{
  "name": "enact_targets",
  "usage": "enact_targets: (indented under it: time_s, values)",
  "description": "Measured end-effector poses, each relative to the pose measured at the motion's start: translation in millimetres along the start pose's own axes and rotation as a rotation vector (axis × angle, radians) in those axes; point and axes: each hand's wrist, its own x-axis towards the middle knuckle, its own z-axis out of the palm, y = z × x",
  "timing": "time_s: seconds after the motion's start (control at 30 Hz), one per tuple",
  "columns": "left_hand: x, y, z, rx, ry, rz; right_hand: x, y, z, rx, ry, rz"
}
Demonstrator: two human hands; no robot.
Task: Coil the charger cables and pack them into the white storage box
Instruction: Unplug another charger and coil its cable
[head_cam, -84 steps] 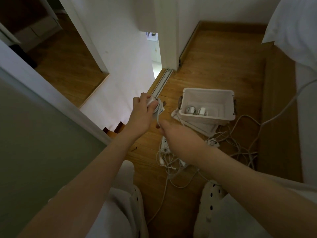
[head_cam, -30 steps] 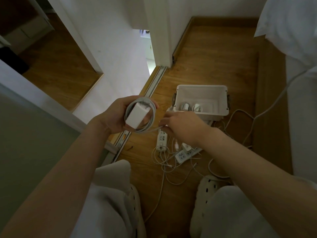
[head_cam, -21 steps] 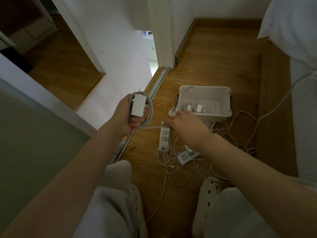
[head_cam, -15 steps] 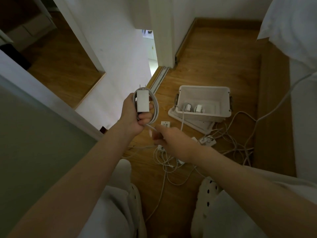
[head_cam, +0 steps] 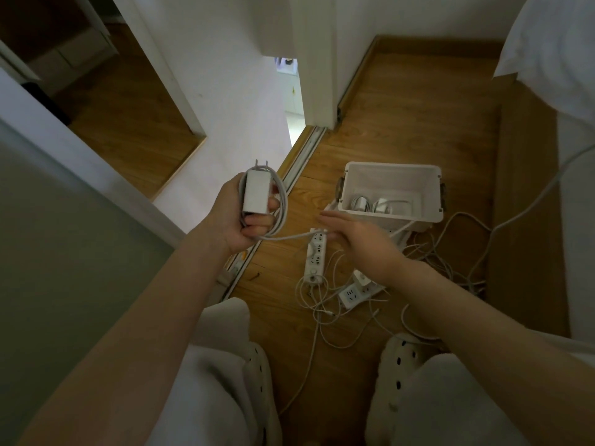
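My left hand [head_cam: 236,222] grips a white charger brick [head_cam: 256,193], prongs up, with its white cable [head_cam: 280,204] looped round it in several turns. The loose end runs right from the coil to my right hand [head_cam: 363,243]. That hand hovers with straight fingers, and the cable passes across them and comes out towards the white storage box [head_cam: 391,167]. The open box stands on the wooden floor, on its lid [head_cam: 331,209]. Two coiled chargers [head_cam: 360,202] lie inside it.
Two white power strips [head_cam: 315,255] [head_cam: 352,294] and a tangle of loose white cables [head_cam: 322,304] lie on the floor in front of the box. A sliding door track [head_cam: 302,156] runs to the left. A wooden bed frame [head_cam: 521,220] borders the right.
My left hand has kept the charger while more cable has gone round it. My right hand has swung from below the coil out to the right, near the box, and its fingers have straightened.
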Motion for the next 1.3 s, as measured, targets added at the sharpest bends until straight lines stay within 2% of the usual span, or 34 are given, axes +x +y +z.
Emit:
enact_targets:
  time_s: [0.1, 0.2, 0.33, 0.4, 0.5, 0.6, 0.73, 0.77, 0.83, 0.9, 0.93, 1.0, 1.07, 1.13, 1.23, 1.3]
  values:
    - [-6, 5, -1, 0.145, -0.052, -0.116, 2, 8, -7, 0.075, -0.043, 0.079]
    - [-9, 8, -8, 0.337, -0.001, -0.165, 3, 22, -11, 0.067, -0.038, 0.099]
    - [-10, 2, -22, 0.838, 0.033, -0.199, 3, 38, -18, 0.112, 0.055, 0.232]
    - [-10, -5, -23, 0.951, -0.048, -0.288, 3, 40, -20, 0.163, 0.066, 0.251]
    - [-10, -15, -11, 0.966, -0.185, -0.429, 6, 38, -17, 0.147, 0.033, 0.244]
    - [-1, -24, -7, 0.946, -0.179, -0.367, 9, 35, -10, 0.073, -0.08, 0.271]
    - [8, -24, -2, 0.672, 0.009, -0.177, -6, 19, 14, -0.487, -0.562, 0.265]
    - [9, -23, 1, 0.605, 0.059, -0.141, -13, 11, 19, -0.528, -0.646, 0.24]
    - [12, -24, 4, 0.525, 0.168, -0.069, -22, -3, 26, -0.437, -0.789, 0.243]
    - [15, -26, 6, 0.493, 0.245, -0.017, -23, -15, 24, -0.334, -0.823, 0.217]
    - [16, -28, 7, 0.47, 0.264, 0.001, -22, -22, 19, -0.313, -0.754, 0.157]
    - [18, -29, 8, 0.385, 0.267, 0.037, -16, -31, 10, -0.246, -0.495, 0.094]
    - [17, -31, 12, 0.305, 0.253, 0.084, -12, -36, 5, -0.014, -0.179, 0.127]
    - [16, -33, 19, 0.271, 0.245, 0.141, -7, -40, 1, 0.31, 0.014, 0.18]
    - [17, -36, 29, 0.168, 0.218, 0.207, -4, -50, 0, 0.871, -0.012, 0.214]
    - [18, -36, 31, 0.065, 0.175, 0.208, -5, -53, 5, 1.05, -0.062, 0.2]
